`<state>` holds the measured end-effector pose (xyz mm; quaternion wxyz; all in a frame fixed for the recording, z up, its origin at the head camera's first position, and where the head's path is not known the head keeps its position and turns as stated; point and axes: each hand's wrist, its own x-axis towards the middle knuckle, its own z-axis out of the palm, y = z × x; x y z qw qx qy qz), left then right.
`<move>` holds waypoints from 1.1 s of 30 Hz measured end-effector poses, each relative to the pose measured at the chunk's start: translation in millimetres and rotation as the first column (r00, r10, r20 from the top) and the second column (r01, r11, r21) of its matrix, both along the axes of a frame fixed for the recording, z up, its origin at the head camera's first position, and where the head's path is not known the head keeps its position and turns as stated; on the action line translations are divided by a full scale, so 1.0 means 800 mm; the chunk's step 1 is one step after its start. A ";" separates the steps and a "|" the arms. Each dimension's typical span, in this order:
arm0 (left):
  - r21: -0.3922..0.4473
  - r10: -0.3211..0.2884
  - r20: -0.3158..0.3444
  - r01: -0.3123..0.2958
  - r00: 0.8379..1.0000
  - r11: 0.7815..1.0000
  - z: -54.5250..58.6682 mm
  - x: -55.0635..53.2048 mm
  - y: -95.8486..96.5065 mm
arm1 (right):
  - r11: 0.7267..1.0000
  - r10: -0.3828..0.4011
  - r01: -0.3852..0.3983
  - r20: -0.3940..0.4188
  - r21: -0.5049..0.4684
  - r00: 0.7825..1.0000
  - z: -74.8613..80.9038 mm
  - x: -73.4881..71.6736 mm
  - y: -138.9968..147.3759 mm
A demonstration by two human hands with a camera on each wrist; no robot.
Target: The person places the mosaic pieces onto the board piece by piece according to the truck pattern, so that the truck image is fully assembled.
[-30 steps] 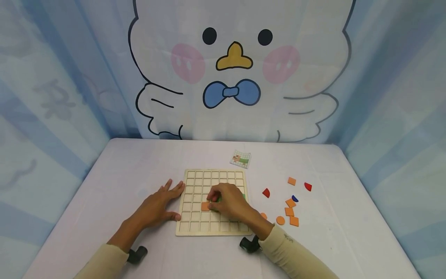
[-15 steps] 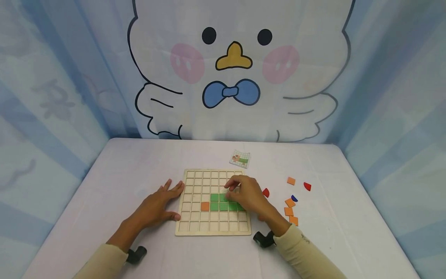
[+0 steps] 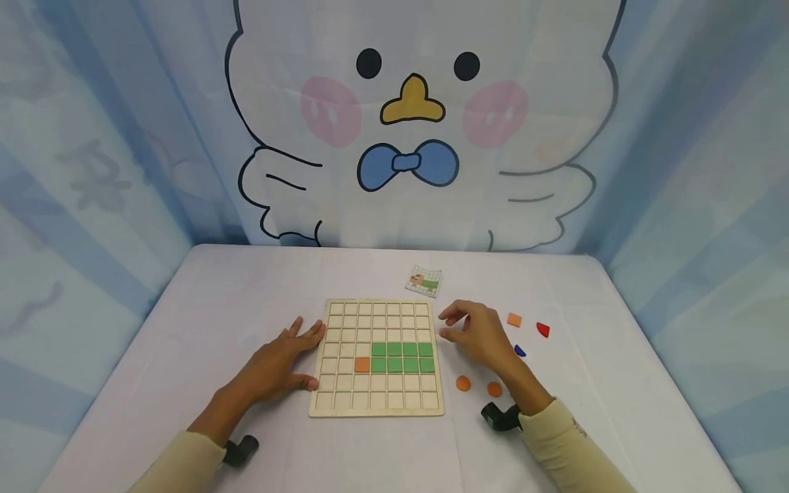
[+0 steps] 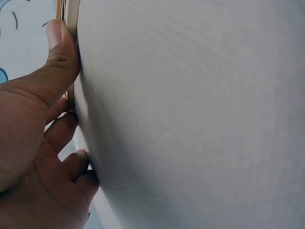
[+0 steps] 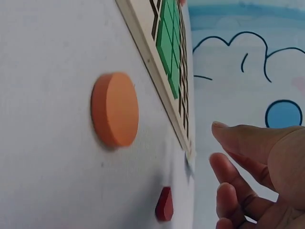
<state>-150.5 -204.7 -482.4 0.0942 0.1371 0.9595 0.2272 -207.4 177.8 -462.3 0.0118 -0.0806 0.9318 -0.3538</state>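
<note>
A wooden grid board (image 3: 345, 404) lies flat on the table, with two rows of green square tiles (image 3: 402, 357) and one orange square tile (image 3: 361, 365) in its cells. My left hand (image 3: 277, 366) rests at its left edge, fingers spread; in the left wrist view the thumb (image 4: 59, 52) touches the board's side. Just right of the board, above the table, hovers my right hand (image 3: 477, 335), fingers slightly bent and nothing between them. Beneath it, a red wedge piece (image 5: 165, 205) appears in the right wrist view, hidden in the head view.
Two orange discs (image 3: 463, 383) lie right of the board. Farther right are an orange square (image 3: 514, 320), a red quarter piece (image 3: 542, 330) and a blue piece (image 3: 520, 350). A small picture card (image 3: 423, 281) lies behind the board. My right forearm covers some table.
My right hand has left the orange tile on the board and moved right, past the board's right edge, uncovering the green tiles. The left hand has stayed at the board's edge.
</note>
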 end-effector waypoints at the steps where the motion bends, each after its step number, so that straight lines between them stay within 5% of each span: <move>1: 0.002 -0.001 0.000 0.001 1.000 1.000 0.001 0.000 0.000 | 1.000 -0.015 0.015 0.005 0.004 1.000 0.000 0.000 0.005; 8: 0.007 -0.009 0.001 0.009 1.000 1.000 0.002 0.001 -0.001 | 0.993 -0.110 0.110 0.018 0.041 0.994 0.001 -0.001 0.041; 33: 0.010 -0.014 0.003 0.014 1.000 1.000 -0.001 -0.001 -0.003 | 0.957 -0.241 0.239 -0.011 0.164 0.970 -0.013 -0.013 0.141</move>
